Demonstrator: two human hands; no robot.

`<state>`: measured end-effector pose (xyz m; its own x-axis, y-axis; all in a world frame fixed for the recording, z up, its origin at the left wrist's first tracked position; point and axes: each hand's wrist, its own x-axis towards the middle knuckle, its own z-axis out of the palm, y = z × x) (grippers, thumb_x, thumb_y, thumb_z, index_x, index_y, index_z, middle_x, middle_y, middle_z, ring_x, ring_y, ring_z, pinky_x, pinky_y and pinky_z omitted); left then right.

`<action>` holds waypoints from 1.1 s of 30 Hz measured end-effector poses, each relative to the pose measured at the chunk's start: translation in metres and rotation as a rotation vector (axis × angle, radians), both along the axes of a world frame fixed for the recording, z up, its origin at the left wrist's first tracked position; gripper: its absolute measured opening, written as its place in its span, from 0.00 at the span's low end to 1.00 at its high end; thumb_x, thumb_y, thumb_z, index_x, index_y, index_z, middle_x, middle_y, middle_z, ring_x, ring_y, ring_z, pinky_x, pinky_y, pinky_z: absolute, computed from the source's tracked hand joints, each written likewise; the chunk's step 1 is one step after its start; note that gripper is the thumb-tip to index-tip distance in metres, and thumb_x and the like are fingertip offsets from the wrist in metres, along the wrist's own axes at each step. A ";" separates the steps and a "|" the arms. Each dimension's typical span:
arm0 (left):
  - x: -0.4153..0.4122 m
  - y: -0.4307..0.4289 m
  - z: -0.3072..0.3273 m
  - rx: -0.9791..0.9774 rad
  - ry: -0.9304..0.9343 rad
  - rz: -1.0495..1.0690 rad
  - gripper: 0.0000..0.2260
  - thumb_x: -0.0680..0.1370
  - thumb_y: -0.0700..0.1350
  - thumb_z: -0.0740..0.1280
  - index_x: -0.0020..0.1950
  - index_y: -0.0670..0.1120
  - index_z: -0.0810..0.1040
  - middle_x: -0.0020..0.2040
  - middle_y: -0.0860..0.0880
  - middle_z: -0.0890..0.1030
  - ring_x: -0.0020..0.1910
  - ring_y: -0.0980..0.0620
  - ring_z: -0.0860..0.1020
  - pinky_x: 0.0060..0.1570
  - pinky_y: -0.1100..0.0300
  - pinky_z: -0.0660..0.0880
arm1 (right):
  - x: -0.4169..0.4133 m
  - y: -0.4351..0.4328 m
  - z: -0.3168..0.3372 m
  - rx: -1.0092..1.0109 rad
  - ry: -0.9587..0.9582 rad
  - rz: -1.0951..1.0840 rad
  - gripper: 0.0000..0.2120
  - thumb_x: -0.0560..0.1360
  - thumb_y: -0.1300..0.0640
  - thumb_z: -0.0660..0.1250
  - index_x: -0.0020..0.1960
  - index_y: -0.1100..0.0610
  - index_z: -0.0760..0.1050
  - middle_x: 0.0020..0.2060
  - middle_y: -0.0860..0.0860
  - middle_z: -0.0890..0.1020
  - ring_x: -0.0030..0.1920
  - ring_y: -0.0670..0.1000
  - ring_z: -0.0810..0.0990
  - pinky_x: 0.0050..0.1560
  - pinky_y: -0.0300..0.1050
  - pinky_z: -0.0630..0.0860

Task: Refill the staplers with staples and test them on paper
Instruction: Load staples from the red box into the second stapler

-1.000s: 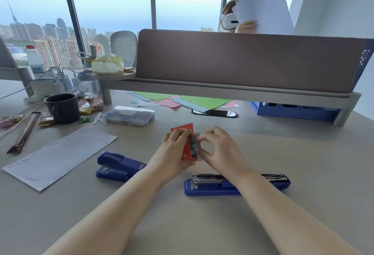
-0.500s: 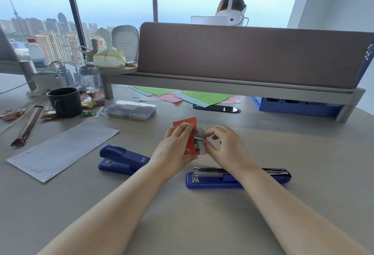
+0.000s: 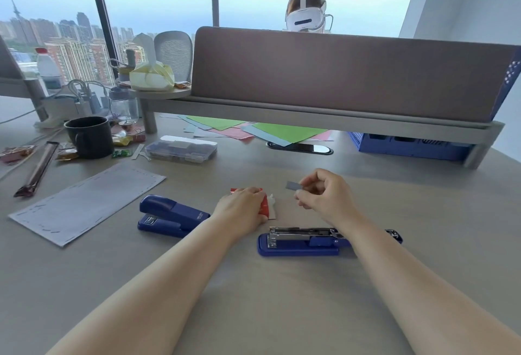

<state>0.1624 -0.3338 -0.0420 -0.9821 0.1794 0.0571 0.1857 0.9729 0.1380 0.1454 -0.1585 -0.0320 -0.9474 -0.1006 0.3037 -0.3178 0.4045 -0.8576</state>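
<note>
My right hand [image 3: 324, 195] pinches a short grey strip of staples [image 3: 293, 185] above the desk. My left hand [image 3: 242, 208] rests on the red staple box [image 3: 265, 205], holding it down on the table. Below my right wrist a blue stapler [image 3: 298, 243] lies folded out flat, its metal staple channel facing up. A second blue stapler [image 3: 169, 215], closed, sits to the left of my left hand. A grey sheet of paper [image 3: 87, 199] with rows of staples along its edges lies at the left.
A black mug [image 3: 88, 136], snack wrappers and a clear plastic case [image 3: 181, 149] stand at the back left. Coloured paper sheets [image 3: 253, 130] lie under the raised shelf [image 3: 310, 118]. A blue crate [image 3: 406, 146] is at the back right. A person wearing a headset sits behind the divider.
My right hand has pulled a strip of staples out of the red box and moved right and up. My left hand has lowered the box onto the desk.
</note>
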 end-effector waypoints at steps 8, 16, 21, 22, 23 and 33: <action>0.015 -0.002 0.015 0.306 0.197 -0.101 0.16 0.76 0.39 0.60 0.63 0.49 0.74 0.64 0.51 0.75 0.61 0.50 0.74 0.60 0.56 0.71 | 0.016 0.015 0.008 0.016 -0.154 0.091 0.13 0.75 0.62 0.62 0.32 0.57 0.76 0.26 0.52 0.80 0.24 0.45 0.77 0.27 0.34 0.75; 0.034 0.013 0.020 0.704 0.182 -0.178 0.09 0.71 0.38 0.71 0.50 0.45 0.83 0.39 0.55 0.80 0.36 0.63 0.78 0.40 0.75 0.72 | 0.031 0.012 0.012 0.017 -0.263 0.281 0.15 0.77 0.61 0.59 0.33 0.57 0.75 0.25 0.52 0.77 0.24 0.46 0.71 0.25 0.35 0.69; 0.034 0.013 0.018 0.709 0.176 -0.166 0.09 0.71 0.38 0.72 0.50 0.44 0.83 0.42 0.49 0.84 0.39 0.55 0.79 0.43 0.67 0.77 | 0.031 0.017 0.002 0.018 -0.076 0.254 0.06 0.71 0.59 0.70 0.43 0.48 0.77 0.36 0.48 0.82 0.34 0.46 0.78 0.36 0.38 0.76; 0.034 0.013 0.017 0.711 0.172 -0.164 0.09 0.70 0.38 0.72 0.49 0.44 0.83 0.40 0.49 0.83 0.37 0.58 0.79 0.42 0.68 0.77 | 0.031 0.019 0.001 0.021 -0.023 0.249 0.09 0.69 0.60 0.72 0.42 0.46 0.78 0.38 0.48 0.82 0.36 0.47 0.79 0.39 0.40 0.77; 0.033 0.012 0.016 0.723 0.166 -0.163 0.08 0.70 0.38 0.73 0.49 0.44 0.84 0.38 0.52 0.83 0.34 0.63 0.78 0.40 0.71 0.76 | 0.032 0.020 0.000 0.024 0.017 0.238 0.09 0.68 0.60 0.73 0.41 0.46 0.78 0.37 0.49 0.83 0.37 0.48 0.79 0.41 0.41 0.78; 0.030 -0.004 0.018 0.504 -0.125 -0.186 0.17 0.65 0.50 0.76 0.49 0.53 0.74 0.42 0.58 0.76 0.41 0.57 0.77 0.44 0.65 0.74 | 0.034 0.022 -0.009 0.236 0.088 0.258 0.07 0.69 0.64 0.71 0.46 0.56 0.83 0.37 0.42 0.82 0.38 0.39 0.81 0.44 0.30 0.76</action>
